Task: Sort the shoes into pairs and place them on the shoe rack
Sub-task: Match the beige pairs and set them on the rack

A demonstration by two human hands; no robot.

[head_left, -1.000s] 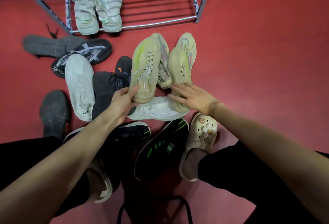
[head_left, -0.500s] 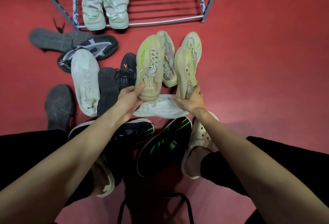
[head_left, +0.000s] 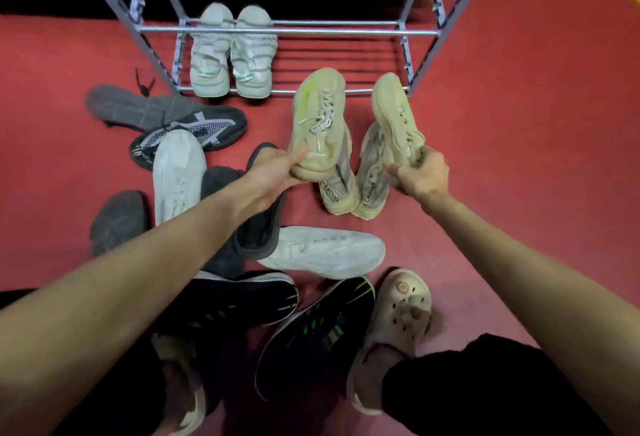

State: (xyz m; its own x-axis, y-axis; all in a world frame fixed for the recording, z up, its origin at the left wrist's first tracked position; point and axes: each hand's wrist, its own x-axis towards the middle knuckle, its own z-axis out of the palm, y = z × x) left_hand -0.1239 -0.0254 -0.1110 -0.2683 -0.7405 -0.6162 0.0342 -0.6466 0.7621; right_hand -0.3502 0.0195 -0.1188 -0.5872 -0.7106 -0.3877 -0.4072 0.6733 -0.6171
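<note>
My left hand grips the heel of a beige sneaker with white laces, held above the floor with its toe toward the rack. My right hand grips the heel of the matching beige sneaker, also lifted. Below them two beige-and-pink sneakers lie side by side on the red floor. The metal shoe rack stands ahead, and a pair of pale sneakers sits on the left of its bottom shelf.
Loose shoes lie on the floor at left and centre: grey ones, a black patterned one, two white ones, and black ones with green marks. My feet in cream clogs are at the bottom.
My right hand took hold of the second beige sneaker. Both hands lifted the two beige sneakers and carried them forward toward the rack, uncovering the beige-and-pink pair beneath.
</note>
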